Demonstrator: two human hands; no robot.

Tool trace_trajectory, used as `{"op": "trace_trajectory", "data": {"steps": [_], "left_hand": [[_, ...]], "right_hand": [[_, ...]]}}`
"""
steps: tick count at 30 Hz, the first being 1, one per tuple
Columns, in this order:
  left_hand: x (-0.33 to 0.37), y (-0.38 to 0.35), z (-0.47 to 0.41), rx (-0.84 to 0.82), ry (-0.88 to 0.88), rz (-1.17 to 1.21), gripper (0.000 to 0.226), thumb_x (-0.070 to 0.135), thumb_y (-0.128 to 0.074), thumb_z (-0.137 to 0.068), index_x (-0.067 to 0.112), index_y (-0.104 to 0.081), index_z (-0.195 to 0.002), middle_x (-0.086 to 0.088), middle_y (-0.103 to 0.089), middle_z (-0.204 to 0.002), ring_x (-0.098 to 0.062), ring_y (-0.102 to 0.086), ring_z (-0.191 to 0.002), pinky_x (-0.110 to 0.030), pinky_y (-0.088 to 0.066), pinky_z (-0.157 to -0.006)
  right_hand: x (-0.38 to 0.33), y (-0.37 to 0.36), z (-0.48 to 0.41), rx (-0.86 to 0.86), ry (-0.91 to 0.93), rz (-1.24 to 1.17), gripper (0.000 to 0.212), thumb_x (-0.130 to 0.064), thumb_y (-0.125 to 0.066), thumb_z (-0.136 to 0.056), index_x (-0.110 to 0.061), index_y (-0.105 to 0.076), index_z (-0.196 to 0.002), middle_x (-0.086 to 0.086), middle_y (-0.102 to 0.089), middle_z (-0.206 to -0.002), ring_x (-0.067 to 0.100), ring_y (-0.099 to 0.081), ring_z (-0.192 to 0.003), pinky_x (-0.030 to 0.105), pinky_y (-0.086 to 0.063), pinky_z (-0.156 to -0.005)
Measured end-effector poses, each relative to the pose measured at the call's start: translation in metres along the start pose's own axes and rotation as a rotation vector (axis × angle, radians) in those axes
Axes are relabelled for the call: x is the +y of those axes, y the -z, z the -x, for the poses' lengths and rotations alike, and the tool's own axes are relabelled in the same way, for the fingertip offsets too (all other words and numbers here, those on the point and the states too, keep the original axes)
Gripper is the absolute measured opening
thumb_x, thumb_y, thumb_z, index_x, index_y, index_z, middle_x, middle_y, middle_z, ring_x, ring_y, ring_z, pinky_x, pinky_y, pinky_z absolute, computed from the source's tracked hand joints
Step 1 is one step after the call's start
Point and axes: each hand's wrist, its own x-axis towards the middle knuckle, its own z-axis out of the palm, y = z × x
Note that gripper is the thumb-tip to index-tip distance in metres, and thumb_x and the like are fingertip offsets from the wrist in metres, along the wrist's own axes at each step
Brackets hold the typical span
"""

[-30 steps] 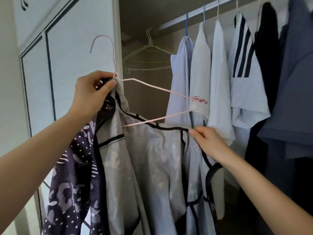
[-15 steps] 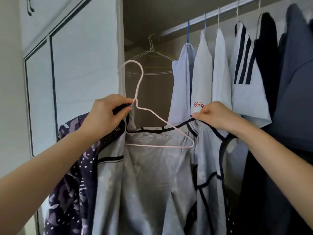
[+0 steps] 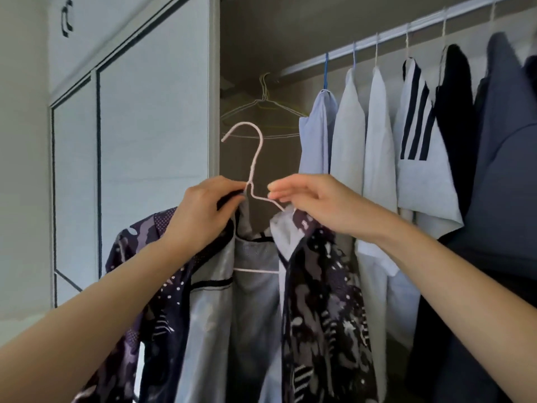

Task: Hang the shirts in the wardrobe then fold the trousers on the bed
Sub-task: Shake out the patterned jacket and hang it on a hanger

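Pink wire hanger [image 3: 257, 158] sits inside a patterned, mesh-lined shirt [image 3: 319, 286]; left hand [image 3: 203, 207] curls its grip round the hanger's neck, right hand [image 3: 313, 199] pinches the wire.

The shirt [image 3: 319, 286] sits on the hanger [image 3: 255, 152] you hold before the wardrobe [image 3: 276, 39]. Spare hangers [image 3: 264, 106] hang behind it. Hung shirts [image 3: 377, 141] line the rail [image 3: 406, 26] to your right.

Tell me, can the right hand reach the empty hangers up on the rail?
Probably, once it lets go of the pink hanger. The right hand is just below the empty hangers, and the gap beside the light blue shirt looks open.
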Motion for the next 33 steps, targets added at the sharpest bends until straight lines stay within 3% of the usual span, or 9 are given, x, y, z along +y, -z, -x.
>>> {"op": "trace_trajectory", "data": {"steps": [3, 8, 13, 16, 19, 25, 28, 31, 33], "left_hand": [[-0.007, 0.009, 0.002, 0.074, 0.111, 0.02, 0.021, 0.009, -0.067, -0.091, 0.012, -0.073, -0.111, 0.006, -0.069, -0.099, -0.004, -0.059, -0.092, 0.0, -0.037, -0.086], [-0.012, 0.022, -0.002, 0.19, 0.197, 0.064, 0.02, 0.01, -0.067, -0.092, 0.012, -0.073, -0.111, 0.007, -0.069, -0.103, 0.002, -0.059, -0.095, -0.004, -0.041, -0.087], [-0.011, 0.032, -0.007, 0.221, 0.203, 0.086, 0.02, 0.012, -0.066, -0.092, 0.013, -0.072, -0.112, 0.01, -0.067, -0.103, 0.007, -0.059, -0.095, -0.008, -0.043, -0.09], [-0.014, 0.036, -0.009, 0.219, 0.204, 0.079, 0.021, 0.013, -0.066, -0.093, 0.012, -0.071, -0.113, 0.009, -0.067, -0.106, 0.001, -0.06, -0.099, -0.012, -0.045, -0.092], [-0.017, 0.04, -0.008, 0.196, 0.209, 0.081, 0.022, 0.014, -0.066, -0.093, 0.013, -0.071, -0.114, 0.009, -0.068, -0.107, -0.003, -0.062, -0.102, -0.019, -0.047, -0.096], [-0.014, 0.038, -0.002, 0.09, 0.162, 0.11, 0.02, 0.01, -0.067, -0.092, 0.014, -0.073, -0.111, 0.017, -0.068, -0.101, 0.005, -0.063, -0.097, -0.014, -0.046, -0.093], [-0.011, 0.035, 0.004, -0.02, 0.096, 0.076, 0.022, 0.012, -0.067, -0.092, 0.015, -0.073, -0.112, 0.007, -0.072, -0.103, -0.004, -0.065, -0.096, -0.019, -0.049, -0.092], [-0.01, 0.028, 0.01, -0.133, 0.063, 0.049, 0.023, 0.013, -0.066, -0.093, 0.019, -0.073, -0.114, 0.01, -0.072, -0.103, -0.004, -0.064, -0.094, -0.013, -0.047, -0.088], [-0.011, 0.024, 0.014, -0.131, 0.097, 0.021, 0.022, 0.012, -0.067, -0.092, 0.017, -0.073, -0.113, 0.008, -0.072, -0.101, -0.006, -0.065, -0.092, -0.007, -0.044, -0.084]], "right_hand": [[0.026, -0.006, 0.009, 0.04, 0.077, 0.105, 0.066, 0.013, -0.039, -0.083, -0.044, -0.054, -0.111, -0.014, -0.052, -0.135, -0.002, -0.042, -0.132, 0.033, -0.033, -0.114], [0.048, -0.015, 0.013, 0.267, 0.102, 0.429, 0.067, 0.019, -0.052, -0.073, -0.03, -0.054, -0.119, -0.01, -0.042, -0.132, 0.006, -0.04, -0.126, 0.028, -0.036, -0.106], [0.04, -0.006, 0.013, 0.643, -0.061, 0.745, 0.04, 0.004, -0.064, -0.078, -0.014, -0.048, -0.11, 0.007, -0.042, -0.111, 0.028, -0.045, -0.102, 0.039, -0.048, -0.071], [0.027, 0.003, 0.016, 0.519, -0.295, 0.969, 0.021, -0.004, -0.058, -0.085, -0.01, -0.043, -0.1, 0.01, -0.05, -0.085, 0.03, -0.051, -0.077, 0.036, -0.039, -0.057], [0.019, 0.012, 0.018, 0.37, -0.422, 1.159, 0.012, -0.003, -0.049, -0.089, -0.012, -0.043, -0.083, 0.007, -0.048, -0.075, 0.027, -0.047, -0.07, 0.031, -0.032, -0.059], [0.034, 0.023, 0.002, 0.279, -0.455, 0.873, 0.01, -0.014, -0.056, -0.091, -0.013, -0.056, -0.08, 0.009, -0.063, -0.077, 0.027, -0.062, -0.066, 0.031, -0.048, -0.06], [0.031, 0.025, -0.007, 0.438, -0.277, 0.637, 0.029, -0.002, -0.042, -0.09, -0.015, -0.068, -0.088, 0.012, -0.066, -0.082, 0.035, -0.062, -0.078, 0.038, -0.052, -0.072], [0.016, 0.022, -0.015, 0.527, -0.052, 0.361, 0.037, 0.005, -0.049, -0.086, -0.018, -0.072, -0.103, 0.006, -0.072, -0.102, 0.027, -0.064, -0.099, 0.035, -0.05, -0.092], [0.005, 0.015, -0.017, 0.493, 0.055, 0.254, 0.038, 0.005, -0.055, -0.084, -0.016, -0.07, -0.112, 0.002, -0.07, -0.107, 0.021, -0.064, -0.101, 0.036, -0.049, -0.095]]}}
